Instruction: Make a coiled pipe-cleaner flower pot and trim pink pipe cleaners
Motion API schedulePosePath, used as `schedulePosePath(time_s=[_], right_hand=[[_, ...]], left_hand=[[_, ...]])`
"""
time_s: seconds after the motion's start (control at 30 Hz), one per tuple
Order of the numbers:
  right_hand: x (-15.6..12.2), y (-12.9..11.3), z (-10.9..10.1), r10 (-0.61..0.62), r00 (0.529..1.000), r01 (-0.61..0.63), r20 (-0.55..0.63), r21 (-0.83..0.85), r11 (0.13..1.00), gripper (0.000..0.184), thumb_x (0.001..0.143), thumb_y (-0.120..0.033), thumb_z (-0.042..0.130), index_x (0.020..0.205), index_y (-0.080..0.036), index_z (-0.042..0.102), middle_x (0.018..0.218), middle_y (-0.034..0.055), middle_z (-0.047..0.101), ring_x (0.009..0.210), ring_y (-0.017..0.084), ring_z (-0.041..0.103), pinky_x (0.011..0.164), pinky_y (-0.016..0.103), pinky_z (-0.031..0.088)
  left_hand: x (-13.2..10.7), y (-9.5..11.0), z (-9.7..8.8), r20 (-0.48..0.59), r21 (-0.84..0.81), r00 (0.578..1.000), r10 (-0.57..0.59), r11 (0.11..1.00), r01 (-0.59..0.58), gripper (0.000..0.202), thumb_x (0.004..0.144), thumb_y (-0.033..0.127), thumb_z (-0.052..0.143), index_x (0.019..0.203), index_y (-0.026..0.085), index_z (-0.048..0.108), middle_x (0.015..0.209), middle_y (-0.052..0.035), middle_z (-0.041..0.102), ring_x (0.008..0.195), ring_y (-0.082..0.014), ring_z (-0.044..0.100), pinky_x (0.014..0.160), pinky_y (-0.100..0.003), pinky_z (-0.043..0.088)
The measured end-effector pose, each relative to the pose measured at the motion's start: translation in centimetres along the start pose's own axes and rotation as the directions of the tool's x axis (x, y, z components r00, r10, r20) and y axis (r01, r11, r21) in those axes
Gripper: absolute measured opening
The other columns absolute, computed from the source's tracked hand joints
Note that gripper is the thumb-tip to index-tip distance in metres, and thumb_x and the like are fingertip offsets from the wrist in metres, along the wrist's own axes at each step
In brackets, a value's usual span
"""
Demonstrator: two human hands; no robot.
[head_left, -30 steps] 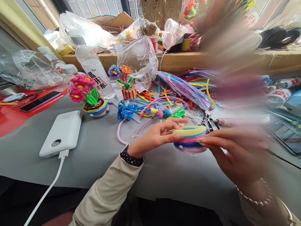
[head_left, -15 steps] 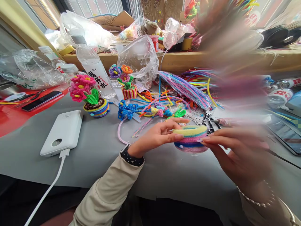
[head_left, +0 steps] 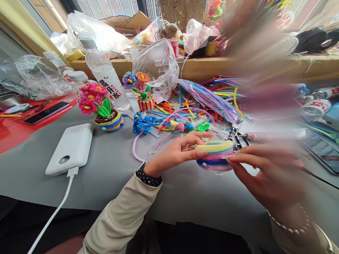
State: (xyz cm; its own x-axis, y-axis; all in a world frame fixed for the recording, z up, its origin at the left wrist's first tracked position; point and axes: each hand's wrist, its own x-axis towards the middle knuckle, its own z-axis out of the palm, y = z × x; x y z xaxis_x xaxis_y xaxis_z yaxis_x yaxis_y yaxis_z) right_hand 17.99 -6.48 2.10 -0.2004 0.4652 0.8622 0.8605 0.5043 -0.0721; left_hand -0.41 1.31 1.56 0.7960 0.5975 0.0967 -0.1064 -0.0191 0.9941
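Observation:
Both hands hold a small round pot coiled from pipe cleaners (head_left: pixel 215 155), striped yellow, green, pink and blue, just above the grey table (head_left: pixel 111 165). My left hand (head_left: pixel 178 152) pinches its left rim with thumb and fingers. My right hand (head_left: pixel 267 173) grips its right side with the fingertips pressed on the coil. A large blurred smear covers the upper right of the view, above my right hand.
Loose pipe cleaners (head_left: pixel 209 100) lie in a heap behind the pot, with scissors (head_left: pixel 234 135). Two finished flower pots (head_left: pixel 102 109) (head_left: pixel 143 93), a water bottle (head_left: pixel 104 72), a white power bank (head_left: pixel 71 148) with its cable, and a phone (head_left: pixel 46 113) stand to the left.
The hands and the coiled pot have barely shifted; the pot has turned slightly between the fingers.

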Motion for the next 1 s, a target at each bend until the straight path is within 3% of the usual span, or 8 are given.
schedulePosePath(time_s=[0.17,0.4,0.53,0.7,1.0], right_hand=[[0.0,-0.1,0.0,-0.005,1.000,0.005,0.001,-0.027,1.000,0.010,0.070,-0.015,0.062,0.073,-0.023,0.057,0.067,-0.0021,0.060,0.062,0.010,0.055,0.059,0.027,0.040],[-0.6,0.5,0.0,0.009,1.000,-0.009,0.001,0.122,0.993,0.018,0.069,-0.014,0.060,0.085,-0.022,0.059,0.076,0.0019,0.060,0.067,0.014,0.056,0.061,0.030,0.043],[-1.2,1.1,-0.1,0.028,1.000,-0.027,-0.011,0.111,0.993,0.024,0.078,-0.030,0.048,0.097,-0.025,0.062,0.090,0.0056,0.060,0.083,0.020,0.054,0.069,0.036,0.043],[-1.5,1.2,-0.4,0.043,0.999,-0.042,-0.014,0.024,0.999,0.034,0.084,-0.039,0.035,0.085,-0.028,0.067,0.103,0.0046,0.056,0.089,0.022,0.048,0.079,0.042,0.034],[-1.1,0.6,-0.4,0.055,0.998,-0.055,0.010,0.015,0.998,0.038,0.085,-0.040,0.031,0.076,-0.029,0.067,0.103,0.0027,0.052,0.092,0.020,0.042,0.085,0.042,0.024]], left_hand=[[0.0,0.0,0.0,-0.004,-0.010,1.000,-0.014,1.000,0.014,0.008,0.079,0.021,0.053,0.075,0.015,0.054,0.131,-0.0099,0.040,0.126,-0.0226,0.031,0.101,-0.038,0.027],[-0.1,0.1,0.1,-0.024,-0.047,0.999,-0.025,0.999,0.024,0.009,0.078,0.024,0.054,0.075,0.015,0.055,0.130,-0.0092,0.041,0.124,-0.0245,0.035,0.099,-0.038,0.030],[-0.1,0.1,0.2,-0.036,-0.059,0.999,-0.030,0.998,0.028,0.010,0.078,0.024,0.055,0.075,0.015,0.056,0.131,-0.0084,0.041,0.123,-0.0237,0.035,0.098,-0.036,0.029],[-0.1,0.2,0.1,-0.047,-0.040,0.999,-0.015,0.999,0.013,0.010,0.077,0.024,0.055,0.075,0.015,0.057,0.129,-0.0084,0.044,0.125,-0.0235,0.032,0.099,-0.036,0.028],[-0.2,0.2,0.2,-0.042,-0.080,0.998,-0.035,0.996,0.032,0.010,0.078,0.024,0.055,0.075,0.015,0.056,0.130,-0.0083,0.042,0.124,-0.0240,0.034,0.098,-0.037,0.029]])
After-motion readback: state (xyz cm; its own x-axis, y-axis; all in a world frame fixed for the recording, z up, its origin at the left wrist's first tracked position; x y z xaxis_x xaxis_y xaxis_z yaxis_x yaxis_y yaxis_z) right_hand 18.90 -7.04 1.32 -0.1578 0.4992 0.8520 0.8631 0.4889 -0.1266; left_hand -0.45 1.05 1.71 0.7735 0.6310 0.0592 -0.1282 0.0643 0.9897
